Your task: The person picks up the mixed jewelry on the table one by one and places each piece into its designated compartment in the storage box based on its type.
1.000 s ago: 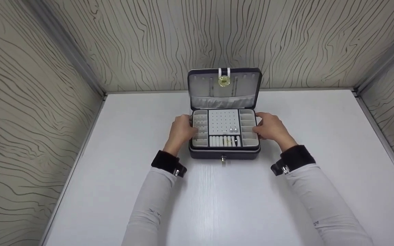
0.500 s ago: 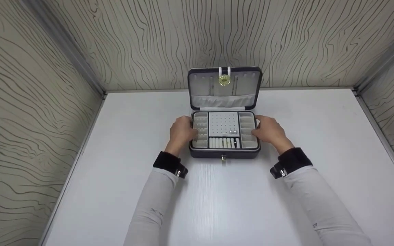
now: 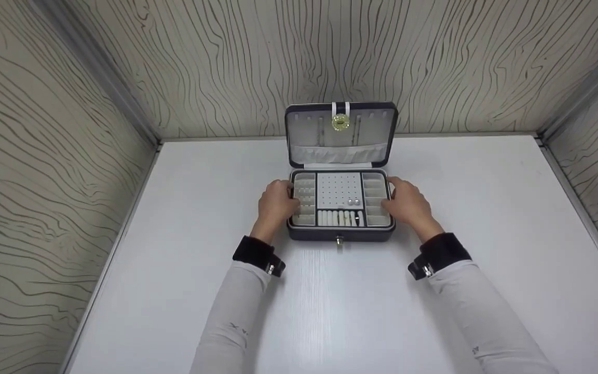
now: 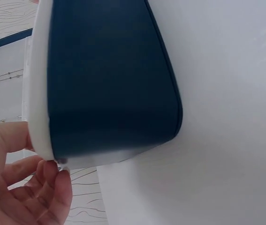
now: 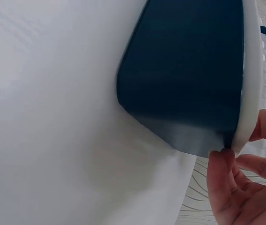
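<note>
A dark navy jewelry box (image 3: 312, 235) stands on the white table with its lid raised. Inside it lies a light grey compartment tray (image 3: 339, 188), level with the box rim. My left hand (image 3: 274, 203) grips the left side, thumb over the tray's edge and fingers outside. On the opposite side my right hand (image 3: 409, 202) does the same. In the left wrist view, the fingers (image 4: 63, 192) meet the box's back corner below its white lip. The right wrist view has the fingertips (image 5: 217, 161) at the matching corner. Two pearl-like earrings (image 3: 353, 201) sit on the tray's pegboard.
The lid (image 3: 304, 130) leans back near the wood-patterned wall (image 3: 216, 67), with thin chains hanging inside and a gold round clasp (image 3: 340, 122) on a strap. A small metal latch (image 3: 339, 240) is at the box's front. White tabletop (image 3: 200, 171) surrounds the box.
The compartment tray has gone down from slightly raised and tilted to flat inside the jewelry box. Both hands have moved a little down and toward the person with it.
</note>
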Demonstrator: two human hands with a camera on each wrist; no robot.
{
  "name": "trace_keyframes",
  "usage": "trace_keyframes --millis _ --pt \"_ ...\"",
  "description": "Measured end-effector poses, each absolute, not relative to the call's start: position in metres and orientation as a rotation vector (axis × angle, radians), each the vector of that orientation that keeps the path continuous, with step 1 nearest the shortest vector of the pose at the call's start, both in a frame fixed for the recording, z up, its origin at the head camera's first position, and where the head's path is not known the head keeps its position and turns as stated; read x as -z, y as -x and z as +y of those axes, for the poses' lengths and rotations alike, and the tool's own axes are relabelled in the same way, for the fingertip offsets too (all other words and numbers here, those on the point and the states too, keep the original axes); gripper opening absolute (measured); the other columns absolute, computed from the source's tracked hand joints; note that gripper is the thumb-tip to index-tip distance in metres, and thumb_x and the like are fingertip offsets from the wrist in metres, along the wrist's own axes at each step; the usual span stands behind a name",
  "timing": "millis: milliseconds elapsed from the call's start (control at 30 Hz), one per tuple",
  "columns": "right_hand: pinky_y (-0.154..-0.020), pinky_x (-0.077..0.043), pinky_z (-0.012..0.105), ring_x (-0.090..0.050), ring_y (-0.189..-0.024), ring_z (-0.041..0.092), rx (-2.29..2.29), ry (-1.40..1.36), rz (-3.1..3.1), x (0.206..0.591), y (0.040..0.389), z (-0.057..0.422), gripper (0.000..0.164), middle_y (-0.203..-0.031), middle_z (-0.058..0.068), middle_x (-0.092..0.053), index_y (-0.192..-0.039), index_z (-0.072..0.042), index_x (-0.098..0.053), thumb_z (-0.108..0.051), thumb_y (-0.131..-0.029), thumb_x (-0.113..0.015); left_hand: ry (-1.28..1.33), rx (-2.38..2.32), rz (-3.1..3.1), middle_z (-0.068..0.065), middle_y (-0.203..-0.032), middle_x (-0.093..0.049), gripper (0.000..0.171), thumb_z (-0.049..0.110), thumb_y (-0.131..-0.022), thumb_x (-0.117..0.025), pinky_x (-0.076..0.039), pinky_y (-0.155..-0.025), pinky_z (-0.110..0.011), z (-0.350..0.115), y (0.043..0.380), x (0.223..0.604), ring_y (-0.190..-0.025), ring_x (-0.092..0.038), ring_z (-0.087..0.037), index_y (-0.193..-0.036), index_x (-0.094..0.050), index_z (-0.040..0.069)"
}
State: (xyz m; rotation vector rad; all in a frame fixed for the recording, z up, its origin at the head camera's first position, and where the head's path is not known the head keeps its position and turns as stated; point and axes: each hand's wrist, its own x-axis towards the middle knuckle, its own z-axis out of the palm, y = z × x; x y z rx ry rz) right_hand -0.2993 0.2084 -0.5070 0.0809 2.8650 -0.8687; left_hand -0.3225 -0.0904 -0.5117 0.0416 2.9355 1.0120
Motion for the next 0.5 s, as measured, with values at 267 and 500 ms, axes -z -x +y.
trace_keyframes --millis 267,500 --pt "-0.063 -0.046 0.038 -0.055 -0.079 0.028 0.95 -0.069 2.864 0.515 0.298 0.209 0.064 -0.095 0.017 -0.057 -0.146 0.006 -0.038 -0.009 -0.086 -0.057 -0.047 -1.153 2.939 -0.002 -0.08 -0.058 0.05 0.0 -0.081 -0.068 -0.045 -0.053 -0.03 -0.093 0.314 0.516 -0.065 -0.056 -0.016 -0.13 -0.06 0.005" --pt "-0.066 -0.044 0.04 -0.052 -0.081 0.029 0.977 -0.014 2.865 0.519 0.298 0.21 0.062 -0.096 0.019 -0.053 -0.145 0.01 -0.035 -0.006 -0.088 -0.053 -0.069 -1.235 2.978 -0.008 -0.085 -0.06 0.029 0.002 -0.091 -0.063 -0.047 -0.063 -0.034 -0.099 0.305 0.524 -0.073 -0.056 -0.019 -0.12 -0.063 -0.001"
